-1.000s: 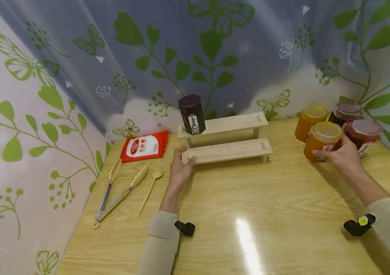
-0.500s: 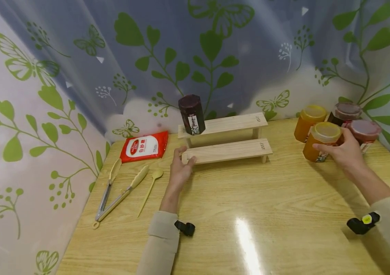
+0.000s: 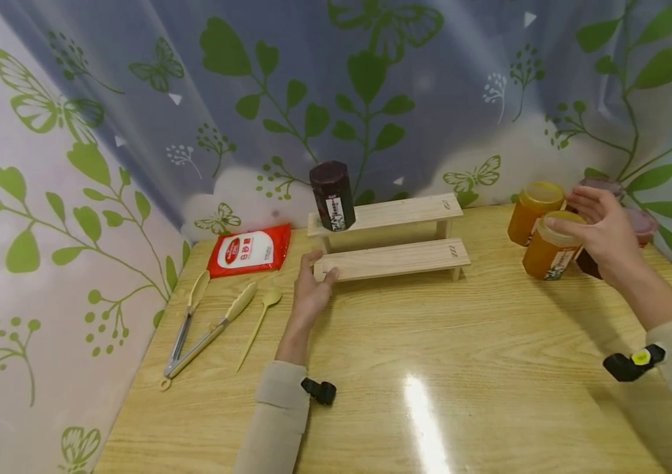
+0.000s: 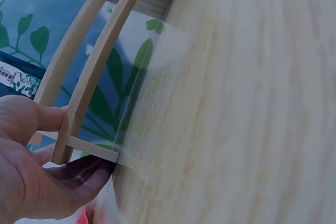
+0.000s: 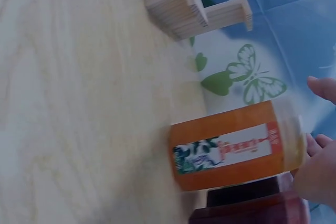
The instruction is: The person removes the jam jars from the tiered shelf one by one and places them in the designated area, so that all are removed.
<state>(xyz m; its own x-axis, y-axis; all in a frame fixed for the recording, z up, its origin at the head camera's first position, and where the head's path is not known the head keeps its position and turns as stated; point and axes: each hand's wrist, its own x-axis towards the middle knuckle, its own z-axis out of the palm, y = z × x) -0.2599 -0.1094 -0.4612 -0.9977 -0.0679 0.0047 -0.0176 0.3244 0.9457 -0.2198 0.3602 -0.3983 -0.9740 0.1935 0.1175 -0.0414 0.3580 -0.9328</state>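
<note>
My left hand (image 3: 310,293) grips the left end of the lower step of a two-step wooden rack (image 3: 395,260). In the left wrist view its thumb lies along the rack's wooden edge. A dark jam jar (image 3: 331,197) stands on the upper step's left end. My right hand (image 3: 611,240) hovers with fingers spread over the jars at the right, its thumb overlapping the lid of the front orange jam jar (image 3: 543,257). In the right wrist view that jar's label faces the camera, and thumb and fingers stand apart around its lid end. Another orange jar (image 3: 528,214) stands behind it.
Two dark red jars (image 3: 642,224) stand at the right, partly hidden by the right hand. At the left lie a red-and-white sugar packet (image 3: 249,250), spread tongs (image 3: 202,345) and a yellow spoon (image 3: 260,326). A patterned curtain (image 3: 418,131) backs the table.
My right hand has loosened from the front orange jar and risen, its fingers now spread above the jars. That jar stays in about the same place. The left hand keeps its grip on the rack.
</note>
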